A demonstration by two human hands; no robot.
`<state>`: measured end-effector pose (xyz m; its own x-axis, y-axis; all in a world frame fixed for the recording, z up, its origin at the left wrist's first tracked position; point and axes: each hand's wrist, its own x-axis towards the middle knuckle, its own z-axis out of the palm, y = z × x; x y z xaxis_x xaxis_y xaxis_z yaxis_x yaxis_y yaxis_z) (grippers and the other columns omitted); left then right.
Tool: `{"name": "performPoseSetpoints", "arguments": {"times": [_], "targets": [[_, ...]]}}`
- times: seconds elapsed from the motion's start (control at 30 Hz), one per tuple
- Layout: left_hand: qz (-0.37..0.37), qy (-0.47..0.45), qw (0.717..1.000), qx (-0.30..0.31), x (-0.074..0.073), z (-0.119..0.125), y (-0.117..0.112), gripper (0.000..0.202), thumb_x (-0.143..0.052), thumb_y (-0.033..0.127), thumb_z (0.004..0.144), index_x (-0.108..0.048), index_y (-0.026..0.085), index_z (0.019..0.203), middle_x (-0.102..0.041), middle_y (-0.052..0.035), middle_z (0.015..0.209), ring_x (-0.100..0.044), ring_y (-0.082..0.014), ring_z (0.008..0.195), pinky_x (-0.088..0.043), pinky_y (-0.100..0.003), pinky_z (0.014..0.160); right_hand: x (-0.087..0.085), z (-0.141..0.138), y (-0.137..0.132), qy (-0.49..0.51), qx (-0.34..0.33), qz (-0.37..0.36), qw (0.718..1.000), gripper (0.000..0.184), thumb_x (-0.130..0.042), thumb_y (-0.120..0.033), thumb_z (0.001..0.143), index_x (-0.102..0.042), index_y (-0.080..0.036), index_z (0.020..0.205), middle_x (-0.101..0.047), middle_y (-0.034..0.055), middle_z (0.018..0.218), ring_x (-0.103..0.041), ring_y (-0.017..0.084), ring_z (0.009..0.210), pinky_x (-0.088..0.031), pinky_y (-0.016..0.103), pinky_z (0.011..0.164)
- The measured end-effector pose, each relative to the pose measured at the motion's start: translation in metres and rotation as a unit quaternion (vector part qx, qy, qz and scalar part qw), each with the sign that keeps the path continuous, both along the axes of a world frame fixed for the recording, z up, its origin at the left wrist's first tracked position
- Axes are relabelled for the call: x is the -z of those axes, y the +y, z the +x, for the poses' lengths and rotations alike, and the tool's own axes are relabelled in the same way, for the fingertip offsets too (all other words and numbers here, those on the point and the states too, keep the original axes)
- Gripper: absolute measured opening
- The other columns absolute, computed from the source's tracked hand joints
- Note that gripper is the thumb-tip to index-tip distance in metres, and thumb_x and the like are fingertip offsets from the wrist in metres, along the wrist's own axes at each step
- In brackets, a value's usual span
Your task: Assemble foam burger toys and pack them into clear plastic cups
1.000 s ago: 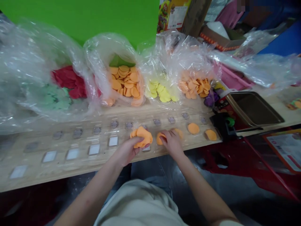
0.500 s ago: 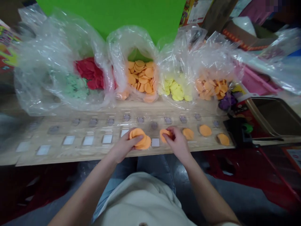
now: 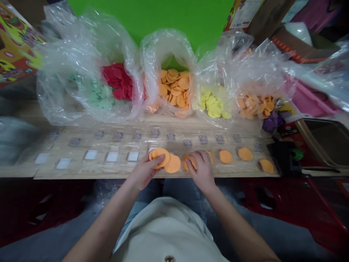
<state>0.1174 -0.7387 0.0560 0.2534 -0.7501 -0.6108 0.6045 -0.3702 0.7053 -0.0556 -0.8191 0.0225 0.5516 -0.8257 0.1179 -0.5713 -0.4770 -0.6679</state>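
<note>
In the head view, the left hand (image 3: pixel 143 171) is curled closed around a stack of orange discs (image 3: pixel 172 163), thumb on top, with the stack poking out to the right toward the other hand. The right hand (image 3: pixel 200 171) sits just beside it, fingers bent down over a single orange disc (image 3: pixel 188 162); whether it grips that disc or only rests on it cannot be told. Both hands are at the near edge of the table (image 3: pixel 81 171), with the stack and the single disc almost touching. The right hand is nearer a row of three more orange discs (image 3: pixel 244 154) running toward the table's right end. The left hand is nearer the white squares (image 3: pixel 133 156) set along the near edge toward the left end. Behind a line of small grey patches (image 3: pixel 171 137), clear plastic bags (image 3: pixel 169 47) hold red, green, orange, yellow and paler orange discs.
</note>
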Motion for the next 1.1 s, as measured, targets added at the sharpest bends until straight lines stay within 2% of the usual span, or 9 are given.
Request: {"name": "performPoseSetpoints", "arguments": {"times": [0.1, 0.17, 0.27, 0.47, 0.57, 0.63, 0.8, 0.93, 1.1], "targets": [[-0.021, -0.009, 1.0, 0.013, -0.002, 0.001, -0.001, 0.03, -0.072, 0.027, 0.065, -0.061, 0.014, 0.09, -0.065, -0.0052, 0.092, -0.06, -0.0156, 0.085, -0.048, -0.026, 0.078, -0.005, 0.016, -0.001, -0.108, -0.041, 0.221, 0.968, 0.03, -0.048, -0.038, 0.082, -0.055, -0.02, 0.104, -0.061, 0.004, 0.085, -0.057, 0.016, 0.071, -0.047, 0.028, 0.059], [-0.032, -0.036, 0.999, -0.021, -0.004, 0.007, 0.0, 0.03, -0.071, 0.025, 0.065, -0.06, 0.015, 0.09, -0.063, -0.0041, 0.091, -0.059, -0.0158, 0.086, -0.048, -0.03, 0.081, -0.004, 0.026, -0.008, -0.146, -0.009, 0.265, 0.953, 0.028, -0.048, -0.04, 0.08, -0.057, -0.019, 0.097, -0.061, 0.0024, 0.079, -0.056, 0.014, 0.065, -0.046, 0.026, 0.055], [-0.043, -0.059, 0.995, -0.073, -0.005, 0.025, 0.007, 0.031, -0.069, 0.021, 0.066, -0.059, 0.016, 0.095, -0.062, -0.004, 0.095, -0.058, -0.0171, 0.091, -0.048, -0.034, 0.086, 0.003, 0.037, -0.019, -0.145, 0.062, 0.186, 0.97, 0.03, -0.053, -0.037, 0.077, -0.055, -0.019, 0.101, -0.061, 0.0022, 0.079, -0.055, 0.014, 0.066, -0.045, 0.027, 0.06], [-0.047, -0.033, 0.997, -0.054, -0.004, 0.046, 0.024, 0.043, -0.066, 0.018, 0.068, -0.053, 0.022, 0.109, -0.058, -0.0047, 0.106, -0.058, -0.0181, 0.095, -0.051, -0.034, 0.081, 0.018, 0.056, -0.008, 0.034, -0.089, 0.053, 0.994, 0.022, -0.055, -0.025, 0.078, -0.056, -0.022, 0.099, -0.061, 0.004, 0.084, -0.056, 0.019, 0.081, -0.044, 0.033, 0.071], [-0.017, -0.046, 0.998, -0.041, 0.0, 0.042, 0.025, 0.04, -0.07, 0.022, 0.065, -0.054, 0.021, 0.101, -0.059, -0.0034, 0.098, -0.061, -0.016, 0.085, -0.054, -0.028, 0.07, 0.016, 0.06, 0.001, 0.063, -0.098, -0.043, 0.992, 0.016, -0.054, -0.022, 0.079, -0.06, -0.021, 0.093, -0.06, 0.0094, 0.095, -0.05, 0.025, 0.095, -0.04, 0.04, 0.082], [-0.006, -0.05, 0.999, -0.017, 0.001, 0.039, 0.023, 0.039, -0.073, 0.024, 0.063, -0.054, 0.02, 0.097, -0.059, -0.0023, 0.091, -0.061, -0.0146, 0.079, -0.053, -0.024, 0.063, 0.01, 0.062, 0.004, 0.013, -0.061, -0.03, 0.998, 0.021, -0.052, -0.026, 0.081, -0.059, -0.02, 0.099, -0.057, 0.0112, 0.105, -0.049, 0.025, 0.1, -0.04, 0.04, 0.084], [-0.017, -0.088, 0.996, 0.009, -0.003, 0.045, 0.024, 0.036, -0.07, 0.032, 0.065, -0.056, 0.017, 0.094, -0.06, -0.0022, 0.084, -0.061, -0.0139, 0.073, -0.051, -0.026, 0.065, -0.002, 0.079, -0.001, -0.107, -0.1, 0.24, 0.96, 0.028, -0.042, -0.039, 0.084, -0.059, -0.019, 0.094, -0.061, 0.0031, 0.081, -0.057, 0.016, 0.071, -0.045, 0.027, 0.061], [-0.032, -0.148, 0.987, -0.046, -0.007, 0.08, 0.039, 0.045, -0.06, 0.036, 0.074, -0.05, 0.021, 0.114, -0.062, -0.0046, 0.093, -0.061, -0.0186, 0.087, -0.047, -0.034, 0.079, 0.002, 0.103, -0.002, -0.063, -0.048, 0.159, 0.984, 0.031, -0.053, -0.035, 0.078, -0.051, -0.021, 0.106, -0.06, 0.0, 0.077, -0.055, 0.014, 0.065, -0.042, 0.026, 0.059], [0.033, -0.369, 0.925, -0.082, -0.001, 0.115, 0.055, 0.032, -0.063, 0.038, 0.07, -0.061, 0.016, 0.094, -0.063, -0.0049, 0.089, -0.056, -0.0184, 0.085, -0.043, -0.027, 0.075, 0.01, 0.129, 0.008, 0.059, -0.155, 0.001, 0.986, 0.026, -0.053, -0.025, 0.08, -0.054, -0.021, 0.105, -0.061, 0.0048, 0.085, -0.054, 0.02, 0.081, -0.042, 0.032, 0.07]]}}
